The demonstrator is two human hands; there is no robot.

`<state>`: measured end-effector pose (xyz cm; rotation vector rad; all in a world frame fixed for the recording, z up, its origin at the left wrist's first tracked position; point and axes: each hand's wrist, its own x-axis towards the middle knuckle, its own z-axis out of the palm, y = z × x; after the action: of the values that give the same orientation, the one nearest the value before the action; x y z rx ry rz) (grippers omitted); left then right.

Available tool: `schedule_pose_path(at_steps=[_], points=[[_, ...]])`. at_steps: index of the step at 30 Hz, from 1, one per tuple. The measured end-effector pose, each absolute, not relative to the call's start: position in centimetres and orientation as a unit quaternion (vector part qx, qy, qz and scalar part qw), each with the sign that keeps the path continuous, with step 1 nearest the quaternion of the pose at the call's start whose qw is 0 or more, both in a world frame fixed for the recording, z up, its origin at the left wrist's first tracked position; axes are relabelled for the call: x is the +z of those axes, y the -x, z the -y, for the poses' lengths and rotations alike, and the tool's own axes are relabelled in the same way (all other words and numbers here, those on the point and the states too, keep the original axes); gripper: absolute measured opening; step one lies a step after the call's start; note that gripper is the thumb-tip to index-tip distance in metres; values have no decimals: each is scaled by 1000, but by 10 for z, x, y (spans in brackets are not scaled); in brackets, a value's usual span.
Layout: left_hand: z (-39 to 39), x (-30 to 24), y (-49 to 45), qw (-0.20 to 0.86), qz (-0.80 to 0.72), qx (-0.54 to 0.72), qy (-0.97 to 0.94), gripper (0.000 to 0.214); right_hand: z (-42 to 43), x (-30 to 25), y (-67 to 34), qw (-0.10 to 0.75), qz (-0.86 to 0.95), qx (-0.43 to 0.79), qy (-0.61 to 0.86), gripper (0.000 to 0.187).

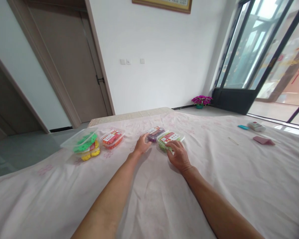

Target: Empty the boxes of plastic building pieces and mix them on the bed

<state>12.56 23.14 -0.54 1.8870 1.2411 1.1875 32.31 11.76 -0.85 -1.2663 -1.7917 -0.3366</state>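
My left hand [142, 144] is at the left side of a clear plastic box with purple contents [156, 132], its bent fingers and thumb gripping that edge. My right hand [178, 154] grips the near side of a second clear box with green contents [167, 136], fingers over the lid's front and thumb lower down. Both boxes carry printed labels and sit against each other on the cloth. To the left lies a similar box with orange-red contents [112, 138]. Beside it, an open clear container holding green pieces [86, 141] rests on a box with yellow pieces [91, 154].
A pale pink patterned cloth [159, 199] covers the surface. Toward the right lie a pink folded item [263, 140], a white packet [256, 126], a blue item [243, 127] and a thin stick [233, 141]. Purple flowers [201, 100] stand on the floor by the glass door.
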Motion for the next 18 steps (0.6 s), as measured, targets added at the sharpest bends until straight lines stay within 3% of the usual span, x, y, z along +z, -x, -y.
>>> schedule_pose_path(at_steps=[3, 6, 9, 18], points=[[-224, -1, -94, 181, -516, 451, -705, 60, -115, -6, -322, 433, 717, -139, 529, 50], [-222, 6, -52, 78, -580, 439, -682, 65, -114, -4, -321, 423, 707, -147, 548, 56], [-228, 11, -14, -86, -700, 299, -642, 64, -115, -4, -320, 410, 702, -153, 563, 55], [-241, 11, 22, -51, -744, 192, -638, 42, -118, -8, -320, 398, 711, -142, 562, 37]])
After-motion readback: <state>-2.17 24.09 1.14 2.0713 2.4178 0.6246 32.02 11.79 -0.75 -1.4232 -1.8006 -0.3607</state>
